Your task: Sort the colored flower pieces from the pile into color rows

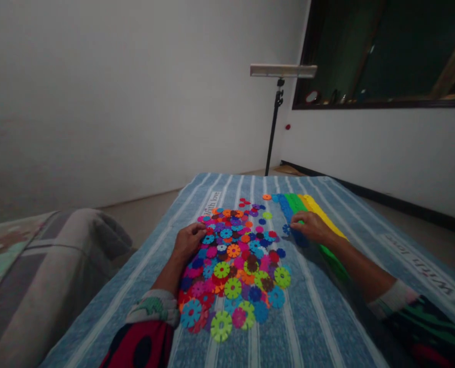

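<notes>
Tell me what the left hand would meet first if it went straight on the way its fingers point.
The left hand would first meet the pile of notched discs at its left edge, though depth makes the exact disc unclear.

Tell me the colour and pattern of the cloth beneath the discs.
The cloth is blue with whitish stripes; it shows in the head view.

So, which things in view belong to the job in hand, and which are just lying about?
Job: left hand at the mixed disc pile; right hand holding a blue disc; coloured rows; striped cloth beneath.

Lying about, it seems: black stand with pale bar; grey cloth.
</notes>
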`<state>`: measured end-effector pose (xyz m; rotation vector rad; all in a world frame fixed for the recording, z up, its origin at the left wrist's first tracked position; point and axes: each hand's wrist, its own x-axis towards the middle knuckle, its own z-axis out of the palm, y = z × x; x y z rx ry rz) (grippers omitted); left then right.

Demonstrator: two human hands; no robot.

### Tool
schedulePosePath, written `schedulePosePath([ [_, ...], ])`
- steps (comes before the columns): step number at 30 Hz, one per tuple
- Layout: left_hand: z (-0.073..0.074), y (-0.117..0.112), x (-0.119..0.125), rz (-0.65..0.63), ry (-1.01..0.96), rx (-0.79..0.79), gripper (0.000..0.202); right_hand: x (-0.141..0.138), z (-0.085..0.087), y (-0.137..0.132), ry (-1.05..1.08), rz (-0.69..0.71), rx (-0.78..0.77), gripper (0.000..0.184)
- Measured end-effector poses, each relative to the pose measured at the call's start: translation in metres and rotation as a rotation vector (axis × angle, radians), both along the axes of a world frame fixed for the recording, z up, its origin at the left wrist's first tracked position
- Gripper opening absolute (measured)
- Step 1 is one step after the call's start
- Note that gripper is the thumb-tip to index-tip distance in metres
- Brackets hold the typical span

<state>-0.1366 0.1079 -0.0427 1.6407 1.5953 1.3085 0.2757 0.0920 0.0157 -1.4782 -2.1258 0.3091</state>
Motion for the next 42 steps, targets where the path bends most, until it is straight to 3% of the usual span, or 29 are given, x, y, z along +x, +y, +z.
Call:
schedulePosePath([
  [6,0.005,-0.001,0.001,0.016,-0.004,0.001,0.032,0.034,-0.002,-0.006,-0.099,0.03,-0.088,0.015],
  [13,0.007,-0.003,0.003,0.044,-0.004,-0.025,0.033,0.037,-0.014,-0.009,-0.213,0.044,-0.158,0.017],
  [18,0.005,-0.005,0.004,0.027,-0.007,-0.003,0.029,0.036,-0.017,-0.009,-0.278,-0.011,-0.113,0.022],
  [23,-0.001,-0.006,0.005,0.01,-0.016,0.017,0.025,-0.003,-0.021,-0.006,-0.298,0.026,-0.054,0.023],
  [28,-0.002,-0.01,0.005,-0.016,-0.011,0.008,0.023,-0.082,-0.022,0.003,-0.254,0.294,0.011,0.027],
  [33,-0.002,-0.012,0.007,-0.019,-0.039,0.003,0.021,-0.149,-0.027,0.029,-0.255,0.323,0.076,0.032],
  [37,-0.004,-0.013,0.007,-0.017,-0.05,-0.009,0.019,-0.164,-0.037,0.047,-0.34,0.252,0.037,0.034],
  [42,-0.003,-0.014,0.008,-0.017,-0.03,-0.022,0.02,-0.149,-0.047,0.05,-0.367,0.182,0.03,0.039],
])
